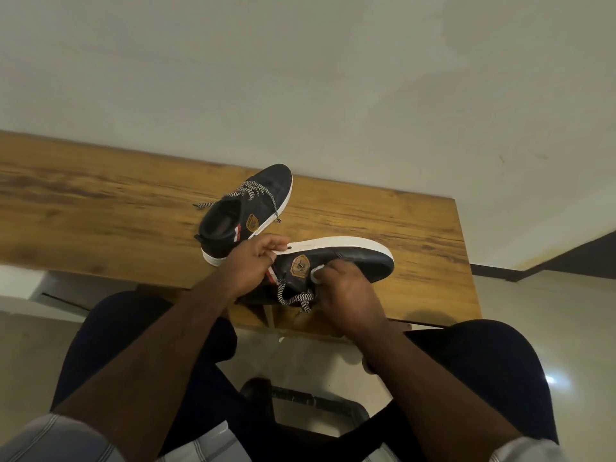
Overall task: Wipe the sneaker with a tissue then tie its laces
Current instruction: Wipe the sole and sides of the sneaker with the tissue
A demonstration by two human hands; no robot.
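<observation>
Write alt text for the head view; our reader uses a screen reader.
A seated person's left hand holds a dark sneaker tipped on its side while the right hand wipes it with a tissue. A second sneaker rests behind on the wooden table.

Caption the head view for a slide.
Left hand steadies a dark sneaker on its side while right hand wipes it with a tissue.

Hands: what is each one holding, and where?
Left hand grips the near sneaker at its heel, by the white sole. Right hand pinches a white tissue against the sneaker's side.
</observation>
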